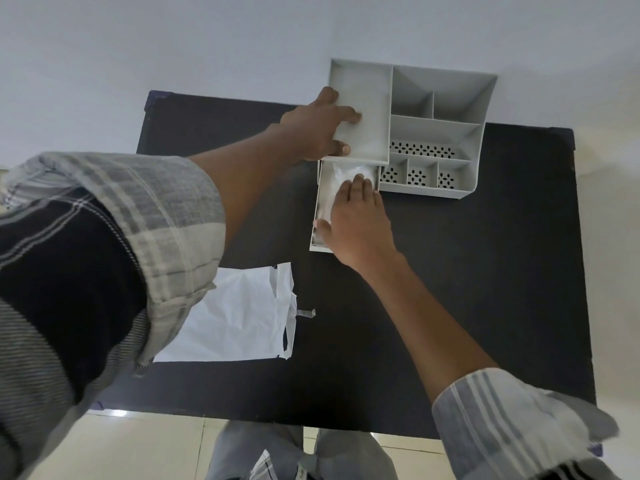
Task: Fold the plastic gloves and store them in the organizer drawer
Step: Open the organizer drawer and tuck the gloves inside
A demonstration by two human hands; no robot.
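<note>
The folded plastic gloves (pixel 349 176) lie inside the pulled-out organizer drawer (pixel 320 202), directly beneath the right hand (pixel 356 220), whose straight fingers are pressed flat on them and point toward 12 o'clock, along the drawer's long axis. The left hand (pixel 318 129), at 11 o'clock from the drawer, grips the organizer (pixel 436 133) by its left wall. Whether the gloves sit fully below the rim cannot be told, though they probably do.
</note>
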